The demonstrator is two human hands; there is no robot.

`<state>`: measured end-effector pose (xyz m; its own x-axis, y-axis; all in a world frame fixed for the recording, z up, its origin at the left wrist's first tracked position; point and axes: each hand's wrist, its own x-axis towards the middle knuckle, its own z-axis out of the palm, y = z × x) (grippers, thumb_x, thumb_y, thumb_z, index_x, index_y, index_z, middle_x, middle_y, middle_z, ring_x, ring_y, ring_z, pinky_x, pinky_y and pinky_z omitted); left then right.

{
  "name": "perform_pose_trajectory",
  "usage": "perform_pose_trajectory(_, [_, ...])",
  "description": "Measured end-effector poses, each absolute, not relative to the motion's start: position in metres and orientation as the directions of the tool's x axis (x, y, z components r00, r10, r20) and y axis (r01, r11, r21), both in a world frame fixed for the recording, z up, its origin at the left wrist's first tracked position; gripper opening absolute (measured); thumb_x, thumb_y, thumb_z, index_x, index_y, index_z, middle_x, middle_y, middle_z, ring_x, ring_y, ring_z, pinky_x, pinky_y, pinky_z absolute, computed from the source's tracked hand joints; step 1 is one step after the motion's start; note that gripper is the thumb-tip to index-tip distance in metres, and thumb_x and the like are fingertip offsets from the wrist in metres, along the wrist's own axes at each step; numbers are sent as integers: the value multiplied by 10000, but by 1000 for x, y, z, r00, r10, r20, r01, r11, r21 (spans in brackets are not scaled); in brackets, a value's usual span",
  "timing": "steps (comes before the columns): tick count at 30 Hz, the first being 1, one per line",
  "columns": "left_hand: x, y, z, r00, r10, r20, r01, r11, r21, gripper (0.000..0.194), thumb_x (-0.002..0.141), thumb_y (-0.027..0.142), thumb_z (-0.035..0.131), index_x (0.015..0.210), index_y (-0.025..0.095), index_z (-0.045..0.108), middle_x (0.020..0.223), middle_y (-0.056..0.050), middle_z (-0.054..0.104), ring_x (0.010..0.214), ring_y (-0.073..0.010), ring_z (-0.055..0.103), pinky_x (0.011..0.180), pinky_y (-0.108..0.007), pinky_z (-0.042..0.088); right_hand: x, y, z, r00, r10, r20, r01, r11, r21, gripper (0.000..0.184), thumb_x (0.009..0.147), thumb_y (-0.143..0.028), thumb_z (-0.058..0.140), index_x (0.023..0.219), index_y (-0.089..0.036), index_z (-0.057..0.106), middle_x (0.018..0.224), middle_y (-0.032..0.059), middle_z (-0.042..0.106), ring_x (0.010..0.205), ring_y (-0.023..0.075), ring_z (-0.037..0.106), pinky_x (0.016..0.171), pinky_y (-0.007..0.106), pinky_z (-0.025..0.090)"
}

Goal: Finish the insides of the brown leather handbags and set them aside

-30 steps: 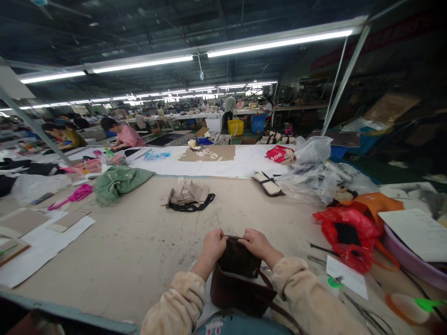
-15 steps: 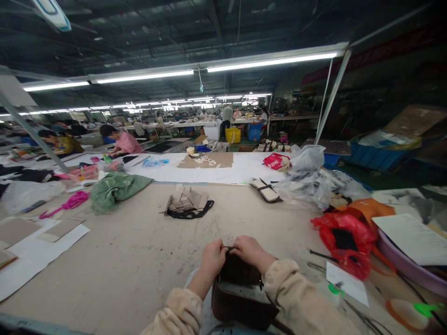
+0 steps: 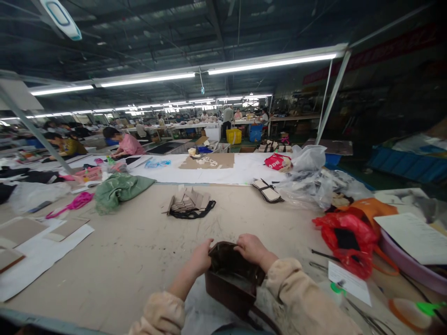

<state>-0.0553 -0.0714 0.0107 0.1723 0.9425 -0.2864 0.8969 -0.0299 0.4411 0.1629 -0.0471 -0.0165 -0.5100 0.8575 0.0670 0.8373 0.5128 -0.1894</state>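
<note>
A dark brown handbag (image 3: 228,289) stands tilted at the near edge of the table, its mouth facing up and its dark inside showing. My left hand (image 3: 200,258) is at the bag's left rim, thumb on top, the other fingers partly hidden behind the side. Curled over the far right rim, my right hand (image 3: 254,251) grips the edge with its fingertips inside the mouth. A strap (image 3: 264,319) hangs from the bag's near side toward my lap.
Ahead lie a stack of grey-brown boards (image 3: 190,201) and a strapped bundle (image 3: 267,190). A green cloth bag (image 3: 122,190) is to the left. On the right are a red plastic bag (image 3: 349,242), a white paper (image 3: 349,282) and a purple basin (image 3: 412,256).
My left hand has moved left and down from the far rim's middle to the left rim. The bag has turned and its mouth is wider. My right hand has shifted slightly right.
</note>
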Motion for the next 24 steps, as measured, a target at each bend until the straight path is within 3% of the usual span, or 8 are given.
perform_pose_trajectory(4, [-53,-60,22,180,973,-147,899,-102,426,595,644,73,539,1206,221,411,1179,-46,545,1075,-163,493,887,-246,356,169,-52,-20,-420,905,74,885,426,-188,279,836,-358,448,739,-203,658,777,64,633,774,171,563,667,251,387])
perform_pose_trajectory(8, [-31,-66,18,280,960,-5,880,-254,402,349,655,148,596,990,228,543,1266,-22,458,1118,-173,445,921,-255,328,166,-59,-23,-416,906,77,886,423,-191,274,838,-353,442,753,-205,656,785,64,631,774,172,558,660,254,380])
perform_pose_trajectory(14, [-18,-59,6,262,960,-95,924,-221,313,152,763,273,521,870,201,602,941,-34,617,901,-170,554,779,-259,387,165,-59,-22,-427,902,68,880,432,-197,297,847,-370,435,729,-196,645,763,51,622,749,160,553,633,242,362])
perform_pose_trajectory(24, [-11,-51,9,233,970,-73,948,-210,239,260,837,340,407,865,182,612,892,-81,636,876,-194,579,752,-290,413,170,-53,-24,-419,907,43,885,418,-206,301,857,-365,423,711,-195,624,761,33,604,739,139,537,631,228,337])
